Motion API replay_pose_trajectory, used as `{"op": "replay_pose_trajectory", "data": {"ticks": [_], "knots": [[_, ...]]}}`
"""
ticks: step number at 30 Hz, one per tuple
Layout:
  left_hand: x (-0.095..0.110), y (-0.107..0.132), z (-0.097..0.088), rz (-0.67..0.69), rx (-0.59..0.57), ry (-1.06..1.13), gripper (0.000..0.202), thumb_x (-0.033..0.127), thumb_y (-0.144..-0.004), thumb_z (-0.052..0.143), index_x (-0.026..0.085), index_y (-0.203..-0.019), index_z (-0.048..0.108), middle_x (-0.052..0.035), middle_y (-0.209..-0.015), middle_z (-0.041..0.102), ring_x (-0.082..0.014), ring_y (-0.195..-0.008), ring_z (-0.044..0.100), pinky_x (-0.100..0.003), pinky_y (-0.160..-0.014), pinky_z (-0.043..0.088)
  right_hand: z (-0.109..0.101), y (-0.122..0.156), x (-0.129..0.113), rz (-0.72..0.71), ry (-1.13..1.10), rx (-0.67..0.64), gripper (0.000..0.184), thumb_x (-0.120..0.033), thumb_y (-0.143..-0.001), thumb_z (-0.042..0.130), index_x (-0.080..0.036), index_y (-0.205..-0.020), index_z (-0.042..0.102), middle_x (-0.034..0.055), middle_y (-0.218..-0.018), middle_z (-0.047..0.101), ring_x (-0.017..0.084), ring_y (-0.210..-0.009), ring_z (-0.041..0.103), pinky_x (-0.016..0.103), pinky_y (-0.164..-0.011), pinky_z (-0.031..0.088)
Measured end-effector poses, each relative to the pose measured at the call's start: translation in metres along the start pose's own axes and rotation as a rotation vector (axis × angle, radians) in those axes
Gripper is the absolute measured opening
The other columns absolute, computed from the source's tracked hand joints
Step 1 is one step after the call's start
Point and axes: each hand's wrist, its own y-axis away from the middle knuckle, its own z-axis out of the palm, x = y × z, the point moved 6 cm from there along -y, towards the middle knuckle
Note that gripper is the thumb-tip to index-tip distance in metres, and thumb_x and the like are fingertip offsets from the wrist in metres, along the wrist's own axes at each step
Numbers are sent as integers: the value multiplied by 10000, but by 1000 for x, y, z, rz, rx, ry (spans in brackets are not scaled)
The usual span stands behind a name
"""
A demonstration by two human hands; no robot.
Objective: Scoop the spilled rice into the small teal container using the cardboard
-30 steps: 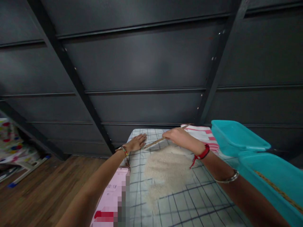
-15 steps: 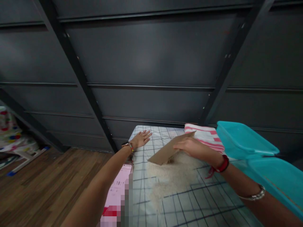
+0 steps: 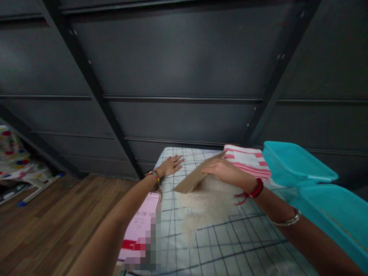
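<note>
My right hand (image 3: pixel 222 171) grips a brown piece of cardboard (image 3: pixel 192 180), tilted with its lower edge down on the far side of a pile of white rice (image 3: pixel 205 203). The rice lies spread on a white checked cloth (image 3: pixel 230 245) that covers the table. My left hand (image 3: pixel 171 165) rests flat on the cloth near its far left corner, fingers stretched out and holding nothing. Both wrists wear bracelets.
A pink-and-white striped folded cloth (image 3: pixel 248 161) lies behind the rice. Two turquoise plastic containers (image 3: pixel 296 165) stand at the right. A phone with a pink screen (image 3: pixel 140 226) lies at the table's left edge. A dark panelled wall rises behind; wooden floor lies to the left.
The cardboard went from nearly flat and edge-on to tilted, and my right hand has drawn it toward the left side of the rice. My left hand stayed flat on the cloth.
</note>
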Motion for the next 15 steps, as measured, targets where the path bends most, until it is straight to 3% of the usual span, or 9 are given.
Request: {"op": "replay_pose_trajectory", "data": {"ticks": [4, 7, 15], "knots": [[0, 4, 0, -18, 2, 14, 514, 426, -950, 245, 233, -1422, 309, -70, -1536, 248, -223, -1413, 183, -433, -1125, 181, 1, 23, -6, -7, 58, -40, 445, 103, -735, 425, -154, -981, 692, 72, -983, 724, 176, -929, 662, 312, -846, 498], [2, 3, 0, -21, -5, 25, 508, 410, -949, 248, 229, -1419, 311, -71, -1539, 239, -220, -1416, 171, -431, -1127, 170, -6, 34, -9, -24, 57, -69, 428, 107, -707, 410, -142, -894, 705, 67, -929, 734, 162, -880, 673, 273, -805, 509], [12, 18, -19, -100, -43, 61, 579, 459, -933, 288, 168, -1433, 263, -103, -1546, 208, -230, -1423, 133, -378, -1134, 127, -28, 20, -3, -54, 83, 96, 434, 61, -720, 431, -166, -986, 689, 49, -995, 724, 178, -957, 661, 323, -853, 521]]}}
